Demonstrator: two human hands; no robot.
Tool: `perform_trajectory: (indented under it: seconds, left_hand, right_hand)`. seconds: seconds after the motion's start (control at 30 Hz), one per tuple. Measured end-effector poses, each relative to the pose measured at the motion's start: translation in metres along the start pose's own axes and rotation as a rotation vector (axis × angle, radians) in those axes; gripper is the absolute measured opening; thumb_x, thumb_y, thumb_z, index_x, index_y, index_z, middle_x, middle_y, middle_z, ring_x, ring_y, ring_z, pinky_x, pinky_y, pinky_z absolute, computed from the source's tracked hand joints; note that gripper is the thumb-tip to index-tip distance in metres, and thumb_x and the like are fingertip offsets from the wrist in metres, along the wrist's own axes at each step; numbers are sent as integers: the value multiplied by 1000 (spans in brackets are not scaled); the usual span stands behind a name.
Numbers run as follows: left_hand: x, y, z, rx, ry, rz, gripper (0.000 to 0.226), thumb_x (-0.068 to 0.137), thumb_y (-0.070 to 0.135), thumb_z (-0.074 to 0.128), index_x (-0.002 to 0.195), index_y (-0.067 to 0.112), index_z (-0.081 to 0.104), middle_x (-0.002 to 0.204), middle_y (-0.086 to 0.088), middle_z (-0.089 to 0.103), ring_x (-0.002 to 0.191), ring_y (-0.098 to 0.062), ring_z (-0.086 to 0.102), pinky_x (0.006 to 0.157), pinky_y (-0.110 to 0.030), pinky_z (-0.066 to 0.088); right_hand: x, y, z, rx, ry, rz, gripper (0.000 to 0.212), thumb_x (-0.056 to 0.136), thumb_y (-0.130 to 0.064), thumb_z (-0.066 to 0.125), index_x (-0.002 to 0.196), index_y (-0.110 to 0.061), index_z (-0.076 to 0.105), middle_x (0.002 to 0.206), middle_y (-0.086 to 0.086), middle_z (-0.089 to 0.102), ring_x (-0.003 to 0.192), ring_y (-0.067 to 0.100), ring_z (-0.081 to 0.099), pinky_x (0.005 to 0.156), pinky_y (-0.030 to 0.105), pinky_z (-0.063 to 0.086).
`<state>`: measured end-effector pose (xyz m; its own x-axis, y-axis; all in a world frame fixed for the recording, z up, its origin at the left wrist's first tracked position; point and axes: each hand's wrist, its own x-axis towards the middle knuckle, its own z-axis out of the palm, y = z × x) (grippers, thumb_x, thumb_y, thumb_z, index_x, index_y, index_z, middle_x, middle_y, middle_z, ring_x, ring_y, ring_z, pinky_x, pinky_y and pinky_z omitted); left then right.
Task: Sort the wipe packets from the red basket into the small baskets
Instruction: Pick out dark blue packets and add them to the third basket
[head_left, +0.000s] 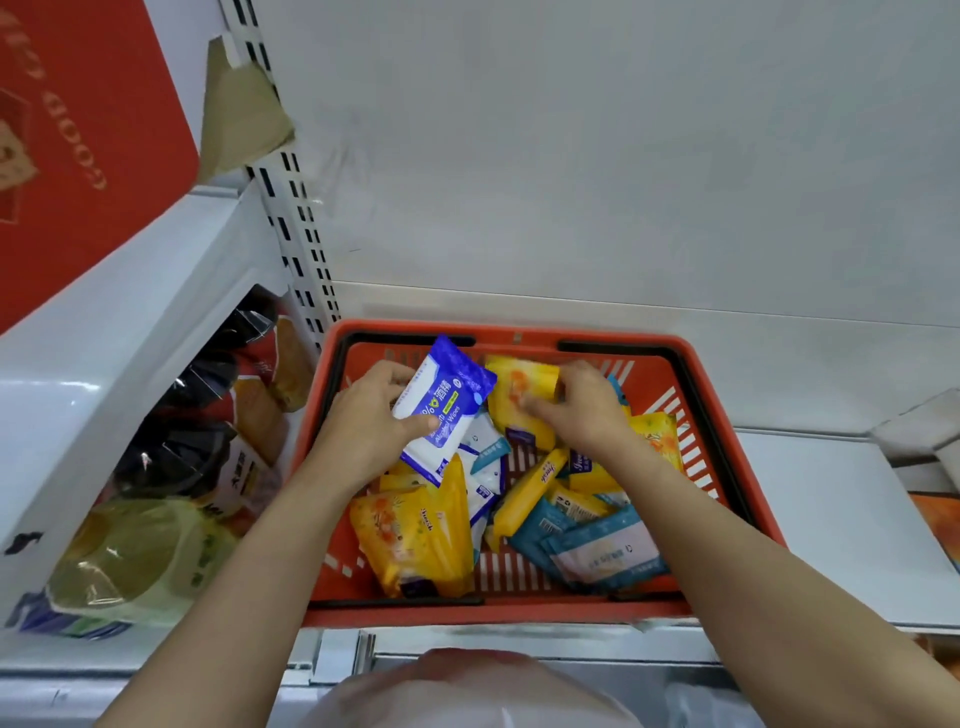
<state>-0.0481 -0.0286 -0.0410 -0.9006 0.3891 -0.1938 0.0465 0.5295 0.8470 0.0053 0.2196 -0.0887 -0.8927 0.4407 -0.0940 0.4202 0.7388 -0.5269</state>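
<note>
Over the red plastic basket (717, 395), I saw the left hand (363, 421) gripping a blue-and-white wipe packet (441, 410), the right hand (582, 405) pinching a yellow packet (519, 400).

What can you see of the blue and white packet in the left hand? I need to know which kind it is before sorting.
The blue and white packet is a flat, glossy soft pack with dark blue ends, a white middle and the print "Alcohol Wipes". It looks sealed and full. The left hand holds it tilted above the red basket, thumb across its front, fingers behind. Its lower end lies over other packets.
</note>
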Motion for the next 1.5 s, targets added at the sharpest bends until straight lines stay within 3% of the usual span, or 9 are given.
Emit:
perform_trajectory:
  seconds: [0.13,0.3,0.53,0.87,1.03,1.17,1.3,1.43,1.5]
  left_hand:
    - [2,2,-4,-140,27,20,43,79,20,79,115,18,56,108,-3,70,85,-11,71,62,-25,56]
    - [0,10,-5,-212,32,93,45,82,22,76,123,21,60,108,3,70,92,-13,71,71,-31,60]
    - [3,25,18,-315,-52,130,42,82,9,75,122,13,63,104,-3,73,85,-11,73,71,-30,61]
    - [-58,67,85,-325,-141,289,36,81,8,76,112,21,65,101,0,73,90,-19,71,81,-41,58]
    - [-126,101,157,-325,-216,357,38,76,13,78,109,27,65,98,1,73,85,-17,70,83,-45,58]
    - [-204,120,242,-324,-322,367,36,78,9,77,108,25,64,97,1,73,85,-19,71,84,-48,57]
    - [-283,133,326,-285,-426,367,39,73,22,79,109,31,66,100,2,74,88,-19,72,82,-46,58]
    - [-346,148,392,-284,-484,361,33,81,12,76,110,24,65,96,8,72,80,-5,70,70,-25,58]
    - [-365,157,415,-271,-523,356,32,83,7,74,107,24,63,91,13,69,72,4,67,63,-17,56]
  right_hand:
    - [-20,-15,-30,657,-20,144,39,91,-48,63,120,-22,59,109,-8,69,94,9,68,74,29,58]
    - [-40,-17,-41,902,-6,337,30,90,-38,68,111,-18,63,103,3,74,85,19,75,71,41,62]
    - [-82,-13,-57,1090,25,402,43,80,-11,79,118,-7,62,109,12,73,93,28,73,79,46,60]
    - [-186,34,-106,1192,349,393,50,78,-7,80,122,-1,57,107,18,73,94,34,72,85,51,58]
    - [-273,98,-140,1170,484,383,104,79,4,77,154,-32,14,118,14,66,99,29,71,76,50,60]
    - [-367,174,-164,1038,601,439,78,68,-5,86,128,-36,48,111,8,66,93,28,71,67,57,59]
    - [-460,245,-184,1001,748,582,52,72,-2,83,108,-17,48,90,2,60,59,0,64,44,20,50]
    - [-519,309,-192,861,773,754,64,36,-48,87,82,-29,47,103,7,65,87,26,66,68,44,58]
    - [-534,339,-198,857,775,803,62,36,-47,88,77,-28,46,98,5,64,90,30,67,74,57,57]
